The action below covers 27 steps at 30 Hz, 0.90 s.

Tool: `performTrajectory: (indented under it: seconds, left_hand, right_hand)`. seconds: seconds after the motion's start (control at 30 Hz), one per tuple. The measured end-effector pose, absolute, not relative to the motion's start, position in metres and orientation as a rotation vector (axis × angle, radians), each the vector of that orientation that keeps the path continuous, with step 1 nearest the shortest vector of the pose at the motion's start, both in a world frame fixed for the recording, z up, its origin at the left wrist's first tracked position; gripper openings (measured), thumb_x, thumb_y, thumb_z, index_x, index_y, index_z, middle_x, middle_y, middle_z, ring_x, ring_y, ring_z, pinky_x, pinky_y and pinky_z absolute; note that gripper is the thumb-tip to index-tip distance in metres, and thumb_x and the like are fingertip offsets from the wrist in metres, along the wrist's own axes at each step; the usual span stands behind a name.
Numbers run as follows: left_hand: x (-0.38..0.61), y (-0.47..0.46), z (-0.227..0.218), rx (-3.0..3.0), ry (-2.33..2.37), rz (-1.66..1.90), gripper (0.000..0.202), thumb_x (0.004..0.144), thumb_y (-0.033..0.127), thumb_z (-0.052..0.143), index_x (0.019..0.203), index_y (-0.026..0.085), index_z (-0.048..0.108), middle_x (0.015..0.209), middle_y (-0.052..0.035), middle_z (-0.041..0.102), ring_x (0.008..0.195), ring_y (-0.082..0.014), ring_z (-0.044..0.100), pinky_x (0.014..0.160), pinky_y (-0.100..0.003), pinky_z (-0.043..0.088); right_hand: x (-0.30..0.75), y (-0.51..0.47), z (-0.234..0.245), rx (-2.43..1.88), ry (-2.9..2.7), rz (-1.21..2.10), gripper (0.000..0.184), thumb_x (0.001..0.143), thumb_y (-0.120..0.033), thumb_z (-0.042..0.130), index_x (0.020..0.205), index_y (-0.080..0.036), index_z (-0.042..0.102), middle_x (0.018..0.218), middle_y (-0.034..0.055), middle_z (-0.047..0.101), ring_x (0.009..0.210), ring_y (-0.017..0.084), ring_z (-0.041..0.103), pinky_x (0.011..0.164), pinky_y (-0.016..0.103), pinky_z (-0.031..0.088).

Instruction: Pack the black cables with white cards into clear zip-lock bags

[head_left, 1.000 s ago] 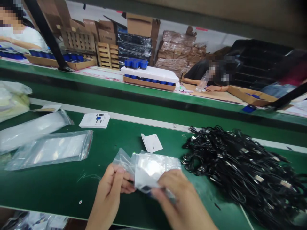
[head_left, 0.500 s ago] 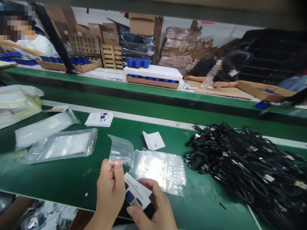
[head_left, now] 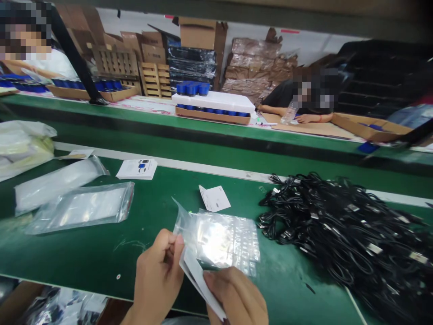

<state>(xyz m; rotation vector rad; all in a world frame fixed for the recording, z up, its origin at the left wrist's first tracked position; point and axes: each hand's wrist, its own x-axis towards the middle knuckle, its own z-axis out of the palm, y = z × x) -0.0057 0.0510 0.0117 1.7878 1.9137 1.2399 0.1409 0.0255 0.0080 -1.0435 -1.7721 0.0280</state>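
My left hand [head_left: 158, 275] pinches the edge of a small clear plastic bag [head_left: 184, 221] held upright near the table's front edge. My right hand [head_left: 238, 298] grips a white printed card [head_left: 199, 280] whose top end sits at the bag's mouth. Just behind my hands lies a stack of small clear bags [head_left: 230, 239] on the green table [head_left: 101, 257]. A white card [head_left: 214, 198] lies flat further back.
A big heap of black cables [head_left: 348, 230] fills the right side. Larger clear bags [head_left: 81, 207] and white packets [head_left: 20, 144] lie at the left, a leaflet stack [head_left: 137, 169] behind. Across the far bench sit trays of blue parts [head_left: 213, 108], cartons and other people.
The card in my right hand has swung from flat, face up, to edge-on against the small bag. My left hand with the bag has shifted right and down toward it.
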Motion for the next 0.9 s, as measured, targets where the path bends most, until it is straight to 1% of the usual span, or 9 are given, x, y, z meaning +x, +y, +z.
performTrajectory:
  seconds: [0.07, 0.17, 0.27, 0.33, 0.47, 0.63, 0.77, 0.83, 0.9]
  left_hand:
    - [-0.004, 0.048, 0.011, 1.875, 1.889, 1.225, 0.024, 0.089, 0.030, 0.045, 0.066, 0.023, 0.045, 0.048, 0.0084, 0.052, 0.040, -0.0090, 0.049, 0.042, -0.017, 0.038]
    - [-0.002, 0.046, 0.010, 2.007, 1.892, 1.211, 0.018, 0.089, 0.025, 0.045, 0.071, 0.023, 0.048, 0.049, 0.0086, 0.054, 0.039, -0.0094, 0.051, 0.044, -0.018, 0.039]
    - [0.000, 0.045, 0.010, 2.121, 1.885, 1.186, 0.021, 0.089, 0.022, 0.046, 0.068, 0.023, 0.046, 0.050, 0.0077, 0.052, 0.040, -0.0103, 0.051, 0.045, -0.020, 0.038]
    - [0.002, 0.045, 0.010, 2.203, 1.824, 1.155, 0.022, 0.088, 0.022, 0.046, 0.066, 0.023, 0.045, 0.049, 0.0076, 0.051, 0.040, -0.0105, 0.051, 0.044, -0.020, 0.037]
    - [0.004, 0.044, 0.009, 2.272, 1.707, 1.084, 0.024, 0.090, 0.019, 0.044, 0.067, 0.023, 0.041, 0.049, 0.0083, 0.049, 0.039, -0.0089, 0.049, 0.043, -0.018, 0.038]
    - [0.006, 0.040, 0.004, 2.327, 1.600, 1.019, 0.023, 0.090, 0.014, 0.042, 0.068, 0.023, 0.042, 0.054, 0.0066, 0.050, 0.045, -0.0096, 0.053, 0.047, -0.018, 0.041]
    - [0.003, 0.037, 0.003, 2.375, 1.547, 0.999, 0.018, 0.089, 0.014, 0.040, 0.076, 0.022, 0.049, 0.069, 0.0010, 0.055, 0.058, -0.0124, 0.058, 0.055, -0.020, 0.048]
    - [0.001, 0.034, 0.004, 2.412, 1.561, 0.992, 0.016, 0.089, 0.016, 0.041, 0.079, 0.022, 0.053, 0.078, -0.0014, 0.053, 0.060, -0.0130, 0.058, 0.055, -0.021, 0.049]
    - [0.002, 0.030, 0.002, 2.434, 1.562, 0.987, 0.014, 0.088, 0.017, 0.043, 0.081, 0.023, 0.055, 0.083, -0.0021, 0.049, 0.060, -0.0126, 0.057, 0.053, -0.021, 0.049]
  right_hand:
    - [0.142, 0.028, 0.007, -1.057, -1.859, -0.016, 0.014, 0.083, -0.005, 0.055, 0.086, -0.016, 0.063, 0.065, 0.0033, 0.065, 0.054, 0.014, 0.059, 0.053, 0.023, 0.047]
    - [0.147, 0.030, 0.004, -1.131, -2.010, -0.021, 0.016, 0.087, -0.009, 0.048, 0.086, -0.017, 0.061, 0.060, 0.0023, 0.060, 0.050, 0.015, 0.056, 0.049, 0.023, 0.045]
    - [0.153, 0.030, 0.002, -1.186, -2.074, 0.050, 0.018, 0.089, -0.012, 0.043, 0.085, -0.018, 0.060, 0.060, 0.0015, 0.055, 0.047, 0.015, 0.053, 0.044, 0.023, 0.042]
    - [0.154, 0.030, 0.002, -1.173, -2.039, 0.109, 0.016, 0.089, -0.012, 0.045, 0.086, -0.018, 0.059, 0.061, 0.0012, 0.055, 0.048, 0.014, 0.053, 0.045, 0.022, 0.042]
    - [0.152, 0.033, -0.001, -1.153, -1.974, 0.171, 0.016, 0.089, -0.009, 0.046, 0.095, -0.017, 0.058, 0.068, 0.0029, 0.059, 0.059, 0.016, 0.058, 0.053, 0.023, 0.046]
    - [0.150, 0.033, 0.001, -1.301, -2.080, 0.273, 0.022, 0.093, -0.011, 0.038, 0.091, -0.018, 0.060, 0.070, 0.0035, 0.060, 0.056, 0.017, 0.061, 0.050, 0.024, 0.046]
    - [0.156, 0.029, 0.008, -1.238, -2.107, 0.422, 0.028, 0.093, -0.010, 0.035, 0.109, -0.016, 0.057, 0.086, 0.0077, 0.065, 0.061, 0.017, 0.064, 0.055, 0.024, 0.050]
    - [0.160, 0.030, 0.012, -1.226, -2.067, 0.443, 0.022, 0.091, -0.011, 0.040, 0.098, -0.019, 0.059, 0.079, 0.0047, 0.064, 0.058, 0.016, 0.062, 0.053, 0.023, 0.049]
    - [0.160, 0.034, 0.013, -1.266, -1.907, 0.471, 0.014, 0.085, -0.010, 0.050, 0.090, -0.020, 0.058, 0.079, 0.0036, 0.063, 0.064, 0.017, 0.063, 0.056, 0.023, 0.050]
